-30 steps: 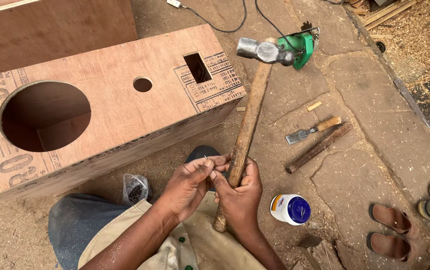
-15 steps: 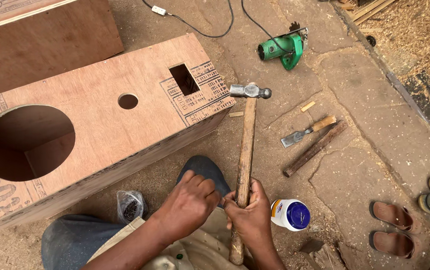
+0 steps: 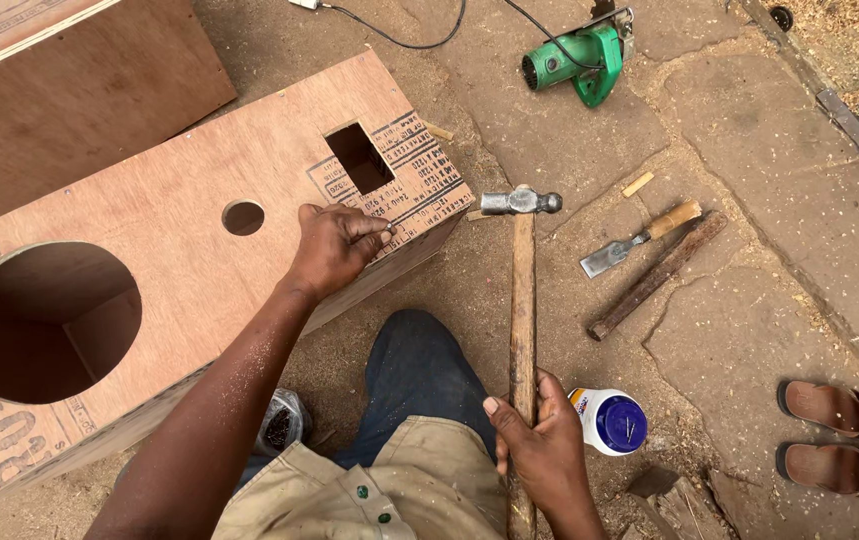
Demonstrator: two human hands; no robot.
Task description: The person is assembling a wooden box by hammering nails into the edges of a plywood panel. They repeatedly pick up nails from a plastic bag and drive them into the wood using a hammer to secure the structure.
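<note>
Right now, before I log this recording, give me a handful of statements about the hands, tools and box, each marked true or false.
1. The right hand grips the wooden handle of the hammer. True.
2. The left hand rests on the plywood box near its corner. True.
3. The green power tool sits on top of the box. False: it lies on the paved ground beyond it.
4. The chisel is in the left hand. False: it lies on the ground, untouched.
5. The box's face has a large round hole. True.

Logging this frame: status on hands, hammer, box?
Left hand pinched shut on top of the plywood box, contents hidden. Right hand gripping the hammer low on its handle, head up. Chisel lies clear.
</note>
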